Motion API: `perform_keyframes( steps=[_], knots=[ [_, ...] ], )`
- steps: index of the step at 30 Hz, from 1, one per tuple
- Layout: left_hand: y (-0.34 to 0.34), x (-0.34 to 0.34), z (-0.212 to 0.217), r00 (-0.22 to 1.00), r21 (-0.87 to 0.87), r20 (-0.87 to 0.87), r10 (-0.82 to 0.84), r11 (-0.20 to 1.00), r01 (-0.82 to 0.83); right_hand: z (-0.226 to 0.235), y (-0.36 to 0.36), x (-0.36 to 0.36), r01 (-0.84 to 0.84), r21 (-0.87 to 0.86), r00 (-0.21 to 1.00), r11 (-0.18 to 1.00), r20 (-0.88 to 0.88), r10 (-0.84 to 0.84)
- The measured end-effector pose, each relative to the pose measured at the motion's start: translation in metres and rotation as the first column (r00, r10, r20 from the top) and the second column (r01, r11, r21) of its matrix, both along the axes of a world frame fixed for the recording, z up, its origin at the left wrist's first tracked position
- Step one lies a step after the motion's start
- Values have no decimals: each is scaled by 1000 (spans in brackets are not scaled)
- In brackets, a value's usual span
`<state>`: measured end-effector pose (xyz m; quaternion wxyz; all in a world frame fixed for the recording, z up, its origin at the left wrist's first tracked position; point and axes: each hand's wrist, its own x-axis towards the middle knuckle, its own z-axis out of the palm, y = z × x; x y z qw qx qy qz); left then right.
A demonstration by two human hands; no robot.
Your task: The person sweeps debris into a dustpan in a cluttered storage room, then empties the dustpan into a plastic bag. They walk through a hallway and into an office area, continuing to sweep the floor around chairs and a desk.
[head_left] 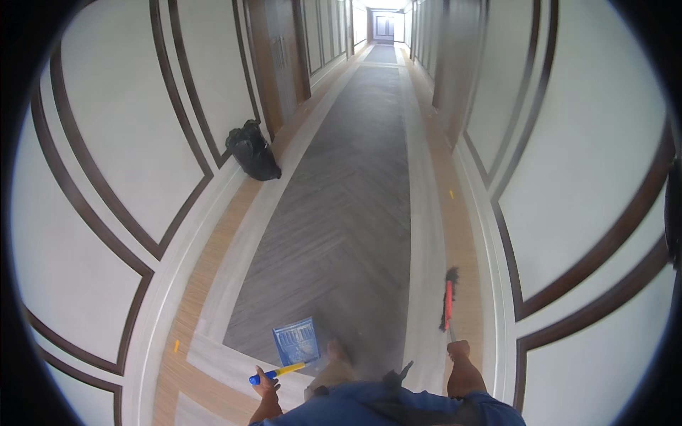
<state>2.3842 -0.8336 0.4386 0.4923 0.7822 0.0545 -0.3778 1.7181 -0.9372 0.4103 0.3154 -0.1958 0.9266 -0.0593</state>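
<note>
My left hand [266,384] is closed around the yellow and blue handle of a dustpan. The blue dustpan [297,342] has pale dust over its pan and is held over the dark grey floor, just left of my foot. In my right hand [459,349] is the handle of a hand brush [448,302] with a red back and black bristles. The brush points forward over the pale floor strip near the right wall. Whether its bristles touch the floor I cannot tell.
A black garbage bag [253,151] stands against the left wall near a wooden door [278,64]. White panelled walls with brown mouldings line both sides of the long corridor. Small yellow pieces [177,346] lie on the tan floor borders. Bright light fills the far end.
</note>
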Motion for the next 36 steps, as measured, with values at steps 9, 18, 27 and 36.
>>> perform_keyframes(
  steps=[9,18,27,36],
  knots=[
    [-214,-84,-102,990,108,114,79,990,-92,-116,-128,-79,-310,217,949,926,123,289],
    [-552,-227,-147,923,188,164,-349,929,318,-165,-207,-149,-8,142,966,990,257,-29],
    [-859,-359,-127,884,40,124,-452,892,450,-207,-509,-264,-95,101,961,990,267,65],
    [-1072,-390,-78,979,6,59,-194,981,194,-152,-954,-386,-504,213,864,837,111,492]
  ],
)
